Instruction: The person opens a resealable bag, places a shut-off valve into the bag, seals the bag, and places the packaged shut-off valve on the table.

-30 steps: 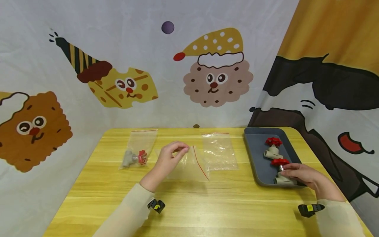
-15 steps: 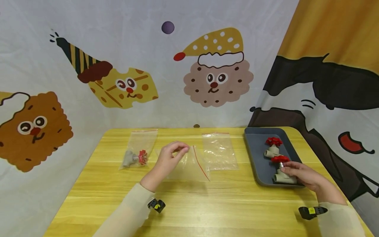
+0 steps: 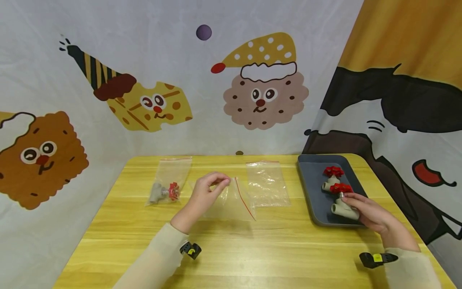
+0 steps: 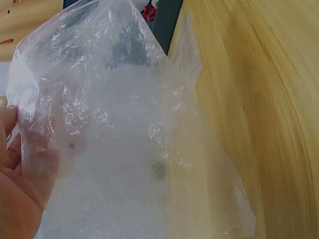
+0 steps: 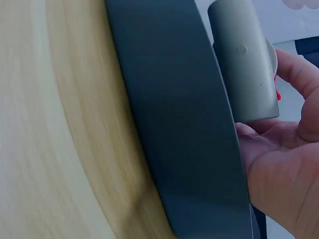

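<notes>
My left hand [image 3: 209,190] pinches the edge of a clear zip bag [image 3: 231,202] with a red seal line, holding it up off the table; the left wrist view shows the thin film [image 4: 114,129] spread beside the fingers. At the right, my right hand [image 3: 373,212] grips a beige pipe valve [image 3: 344,209] with a red handwheel [image 3: 341,188] by its neck, over the near end of the grey tray [image 3: 314,200]. In the right wrist view, the valve's grey-beige body [image 5: 244,59] shows above the tray wall. A second valve [image 3: 330,184] lies in the tray behind it.
On the left of the wooden table [image 3: 223,257] lies a zip bag [image 3: 177,170] with a red-wheeled valve [image 3: 164,192] inside. Another flat zip bag [image 3: 268,184] lies between my left hand and the tray. A printed curtain [image 3: 202,120] hangs behind.
My right hand has lifted the nearer valve slightly from the tray floor, and its body now tilts. The left hand and its bag have stayed in place.
</notes>
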Motion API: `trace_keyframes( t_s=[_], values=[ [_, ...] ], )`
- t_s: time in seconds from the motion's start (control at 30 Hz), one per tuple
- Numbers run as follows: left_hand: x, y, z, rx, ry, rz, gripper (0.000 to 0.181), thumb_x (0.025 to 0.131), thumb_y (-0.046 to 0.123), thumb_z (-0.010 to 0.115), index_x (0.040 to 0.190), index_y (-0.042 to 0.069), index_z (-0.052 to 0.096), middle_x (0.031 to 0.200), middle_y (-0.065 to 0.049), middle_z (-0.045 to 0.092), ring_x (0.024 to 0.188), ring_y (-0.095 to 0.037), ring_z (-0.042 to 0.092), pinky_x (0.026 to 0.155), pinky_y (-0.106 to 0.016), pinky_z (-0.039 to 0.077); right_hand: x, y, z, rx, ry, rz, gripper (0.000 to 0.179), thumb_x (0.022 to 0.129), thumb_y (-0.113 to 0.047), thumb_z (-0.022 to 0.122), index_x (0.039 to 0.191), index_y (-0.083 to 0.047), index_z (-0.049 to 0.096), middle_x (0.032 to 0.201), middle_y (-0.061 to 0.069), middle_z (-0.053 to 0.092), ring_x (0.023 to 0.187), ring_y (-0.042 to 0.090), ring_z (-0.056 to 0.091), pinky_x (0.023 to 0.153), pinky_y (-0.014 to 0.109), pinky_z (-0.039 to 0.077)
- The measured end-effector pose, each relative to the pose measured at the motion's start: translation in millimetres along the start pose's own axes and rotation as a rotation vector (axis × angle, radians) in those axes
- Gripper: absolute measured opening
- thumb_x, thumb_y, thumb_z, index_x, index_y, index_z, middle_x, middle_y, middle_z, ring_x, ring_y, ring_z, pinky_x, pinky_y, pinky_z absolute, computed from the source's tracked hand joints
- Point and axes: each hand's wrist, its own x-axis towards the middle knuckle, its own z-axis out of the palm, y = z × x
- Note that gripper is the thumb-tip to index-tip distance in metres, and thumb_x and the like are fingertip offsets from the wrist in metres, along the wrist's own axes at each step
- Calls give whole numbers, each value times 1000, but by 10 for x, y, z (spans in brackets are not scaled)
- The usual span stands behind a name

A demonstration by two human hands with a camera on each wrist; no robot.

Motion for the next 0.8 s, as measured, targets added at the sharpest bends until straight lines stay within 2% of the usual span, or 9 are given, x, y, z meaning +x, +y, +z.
trace_keyframes(
  t_s=[0.2,0.33,0.47,0.6,0.67,0.8],
  values=[
    [-7,-20,-15,-26,12,38,14,91,19,62,98,10,69,94,-3,70,85,-16,65,79,-32,56,-30,-76,61,144,-12,-10,24,102,-32,42,123,-25,35,108,-7,50,93,11,56,84,27,54],
    [-8,-48,-16,-34,15,50,15,91,24,62,98,13,70,93,1,70,84,-12,65,78,-30,56,-63,-162,126,188,-10,-22,24,101,-33,43,124,-29,35,109,-8,49,93,9,57,83,24,53],
    [-9,-52,-20,-27,14,49,16,92,27,61,97,14,70,92,2,70,84,-10,65,76,-31,56,-83,-241,201,217,-45,-52,32,102,-31,41,132,-28,32,111,-9,49,95,10,58,86,29,53],
    [-9,-49,-25,-18,19,38,18,92,28,60,98,14,70,92,3,69,84,-10,65,75,-29,56,-96,-329,307,210,-62,-79,37,102,-29,41,136,-21,29,113,-2,46,96,15,59,87,36,54],
    [-9,-48,-25,-25,22,29,18,92,28,61,98,13,70,92,2,70,85,-12,65,75,-30,56,-94,-372,371,168,-28,-83,37,102,-29,43,132,-15,29,112,2,44,94,15,59,86,37,54],
    [-9,-48,-24,-25,27,37,18,92,27,61,98,14,70,92,2,70,85,-11,65,76,-30,56,-76,-427,505,85,82,-80,39,99,-29,49,121,-5,27,114,8,41,89,11,58,81,29,55]
  ],
)
